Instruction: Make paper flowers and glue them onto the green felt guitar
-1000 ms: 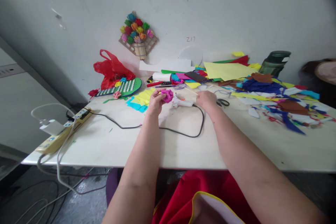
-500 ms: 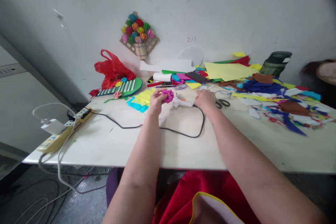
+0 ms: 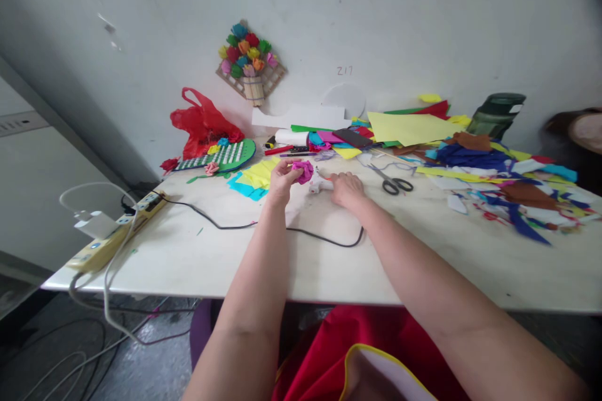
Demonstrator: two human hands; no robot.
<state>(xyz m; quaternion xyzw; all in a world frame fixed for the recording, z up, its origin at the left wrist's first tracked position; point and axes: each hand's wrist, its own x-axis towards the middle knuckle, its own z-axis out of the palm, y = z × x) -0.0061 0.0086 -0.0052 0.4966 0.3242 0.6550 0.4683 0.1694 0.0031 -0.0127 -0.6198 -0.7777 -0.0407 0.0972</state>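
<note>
My left hand pinches a magenta paper flower between thumb and fingers, just above the table. To its right lies a white hot glue gun, its nozzle end near the flower. Over the glue gun's handle, my right hand is closed, hiding that part; the fingertips are only partly visible. The gun's black cord loops across the tabletop in front of my hands. Black-handled scissors lie open to the right of my right hand.
Paper and fabric scraps heap at the right, beside a green bottle. At the left are a decorated green board, a red plastic bag and a power strip. Yellow sheets lie beside my left hand.
My right hand has moved left from beside the scissors onto the glue gun's handle, uncovering the scissors. The left hand keeps the magenta flower in nearly the same place.
</note>
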